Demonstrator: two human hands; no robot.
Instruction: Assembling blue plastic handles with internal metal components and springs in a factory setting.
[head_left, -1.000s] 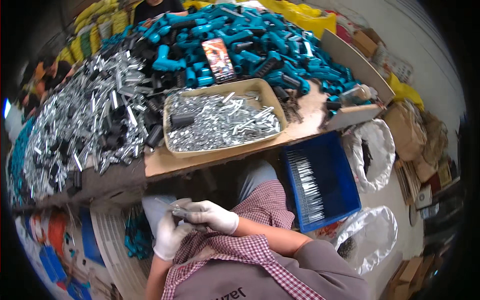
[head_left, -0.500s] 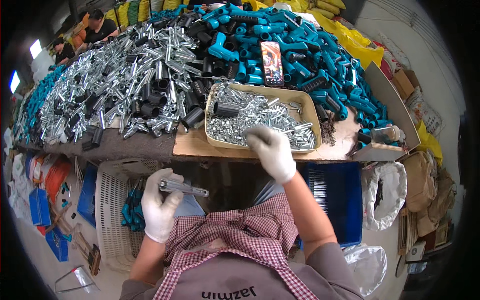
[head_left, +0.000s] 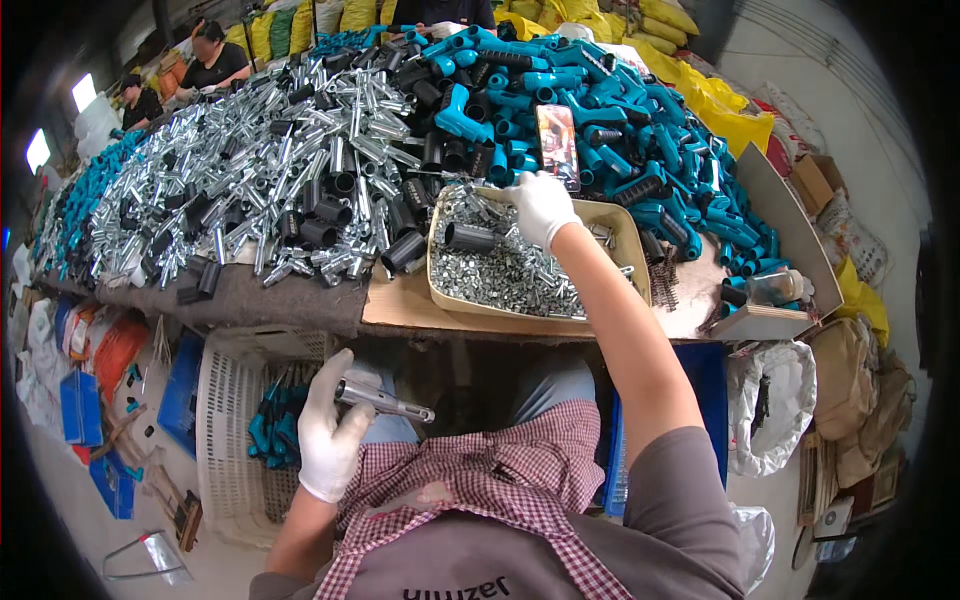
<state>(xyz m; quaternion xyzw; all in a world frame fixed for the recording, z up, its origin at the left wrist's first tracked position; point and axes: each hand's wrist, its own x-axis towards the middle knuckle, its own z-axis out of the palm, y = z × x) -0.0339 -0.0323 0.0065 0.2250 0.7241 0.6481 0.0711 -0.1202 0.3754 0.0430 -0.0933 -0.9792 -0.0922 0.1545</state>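
My left hand (head_left: 330,432), in a white glove, is closed around a silver metal tube (head_left: 385,400) in front of my lap. The tube's narrower end points right, with a small hole near its tip. My right hand (head_left: 545,210), also gloved, reaches over the cream tray (head_left: 640,262) to its back edge. Its fingers are bent together by a thin metal rod; what they pinch is hidden. Small metal pins and nuts (head_left: 500,275) fill the tray, and a black ribbed sleeve (head_left: 470,237) lies on them. My right forearm covers part of the tray.
Silver tubes (head_left: 290,150) are heaped on the left, teal handles (head_left: 640,120) on the right. A phone (head_left: 557,140) leans behind the tray. Below the table stand a white basket (head_left: 225,420) holding teal-handled pieces and a blue crate (head_left: 712,400). Other people sit at the far left and back.
My right hand has moved from the tray's front edge to its back edge. My left hand has shifted slightly right and down, still holding the tube. The whole view has shifted a little.
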